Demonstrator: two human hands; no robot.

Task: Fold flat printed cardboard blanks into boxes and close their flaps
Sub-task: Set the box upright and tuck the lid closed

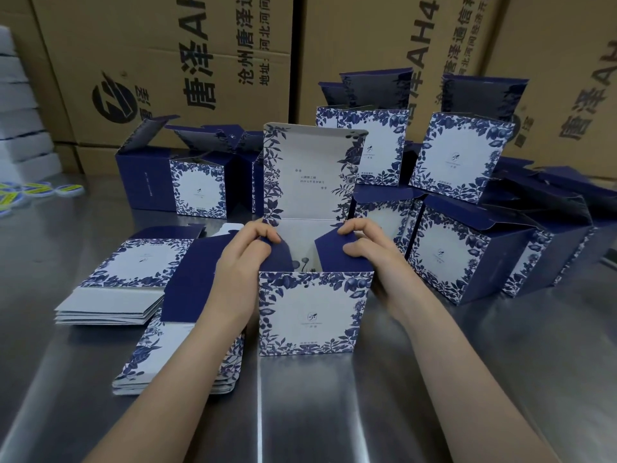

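Note:
A blue-and-white floral box (pixel 310 315) stands upright on the steel table in front of me, its lid (pixel 307 172) raised straight up at the back. My left hand (pixel 243 259) pinches the dark blue left side flap (pixel 278 257), which leans inward over the opening. My right hand (pixel 367 248) pinches the right side flap (pixel 337 252), also tilted inward. Both hands sit against the box's sides. Part of the box's inside shows between the two flaps.
Two stacks of flat blanks (pixel 123 285) (pixel 173 359) lie left of the box. Several folded boxes with open lids (pixel 197 188) (pixel 467 248) stand behind and to the right. Large brown cartons (pixel 160 61) wall off the back. White foam pieces (pixel 20 105) are stacked at far left.

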